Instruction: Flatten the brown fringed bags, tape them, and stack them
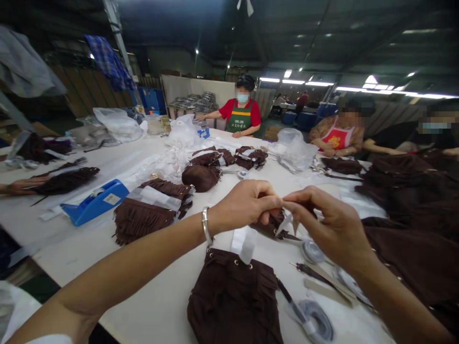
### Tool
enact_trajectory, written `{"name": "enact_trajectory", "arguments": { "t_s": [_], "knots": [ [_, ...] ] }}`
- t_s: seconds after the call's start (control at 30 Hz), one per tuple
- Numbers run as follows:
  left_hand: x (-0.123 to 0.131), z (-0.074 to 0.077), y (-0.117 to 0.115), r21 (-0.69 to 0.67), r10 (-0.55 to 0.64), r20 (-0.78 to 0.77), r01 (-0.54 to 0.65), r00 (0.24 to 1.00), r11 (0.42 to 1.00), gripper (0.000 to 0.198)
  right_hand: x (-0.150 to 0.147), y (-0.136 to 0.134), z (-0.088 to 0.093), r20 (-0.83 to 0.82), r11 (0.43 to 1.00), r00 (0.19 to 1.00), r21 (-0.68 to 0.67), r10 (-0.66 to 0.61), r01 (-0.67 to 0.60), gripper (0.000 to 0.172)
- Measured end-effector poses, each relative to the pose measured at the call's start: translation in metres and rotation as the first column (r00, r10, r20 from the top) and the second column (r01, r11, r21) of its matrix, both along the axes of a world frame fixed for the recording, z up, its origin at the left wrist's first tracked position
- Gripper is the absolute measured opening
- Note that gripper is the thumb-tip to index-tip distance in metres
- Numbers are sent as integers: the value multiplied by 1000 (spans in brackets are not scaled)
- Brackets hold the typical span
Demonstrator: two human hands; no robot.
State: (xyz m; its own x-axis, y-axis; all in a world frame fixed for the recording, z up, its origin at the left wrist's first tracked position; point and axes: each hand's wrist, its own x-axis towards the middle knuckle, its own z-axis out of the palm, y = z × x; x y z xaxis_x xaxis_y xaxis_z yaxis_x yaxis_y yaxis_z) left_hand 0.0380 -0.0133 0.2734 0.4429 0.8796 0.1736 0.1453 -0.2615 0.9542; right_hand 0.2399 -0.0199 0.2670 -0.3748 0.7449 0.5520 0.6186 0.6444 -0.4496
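My left hand (245, 203) and my right hand (324, 224) meet above the table, both pinching a small white strip (287, 220) that looks like tape or paper. A silver bracelet (205, 225) sits on my left wrist. Below the hands lies a brown fringed bag (233, 296) with a white paper piece (244, 243) at its top. Part of another brown piece (272, 224) shows just under my fingers.
More brown fringed bags (147, 210) lie across the white table (165, 306), with a blue tape dispenser (95, 200) at left. Grey tape rolls (317, 322) and strips lie at right. Clear plastic bags (292, 148) and several seated people line the far side.
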Motion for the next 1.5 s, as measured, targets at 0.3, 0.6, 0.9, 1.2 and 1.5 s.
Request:
{"name": "enact_trajectory", "arguments": {
  "t_s": [0.3,0.6,0.9,1.2,1.5],
  "knots": [
    [-20,-119,81,-247,142,-42,-148,989,958,11,-15,127,-82,35,776,948,-585,315,-236,14],
    [-98,-240,28,28,298,-816,-481,496,877,38,-77,169,-189,123,709,825,-590,551,-386,14],
    [-106,-284,27,-154,235,-754,-512,614,845,13,-125,142,-259,-313,85,771,-900,554,-427,6],
    [-113,-292,-5,-566,597,-315,-651,738,506,31,-144,126,-266,-223,238,750,-859,622,-453,9],
    [-114,-304,-13,-610,662,-255,-648,705,456,34,-149,133,-268,-165,285,638,-792,753,-540,17]
  ]
}}
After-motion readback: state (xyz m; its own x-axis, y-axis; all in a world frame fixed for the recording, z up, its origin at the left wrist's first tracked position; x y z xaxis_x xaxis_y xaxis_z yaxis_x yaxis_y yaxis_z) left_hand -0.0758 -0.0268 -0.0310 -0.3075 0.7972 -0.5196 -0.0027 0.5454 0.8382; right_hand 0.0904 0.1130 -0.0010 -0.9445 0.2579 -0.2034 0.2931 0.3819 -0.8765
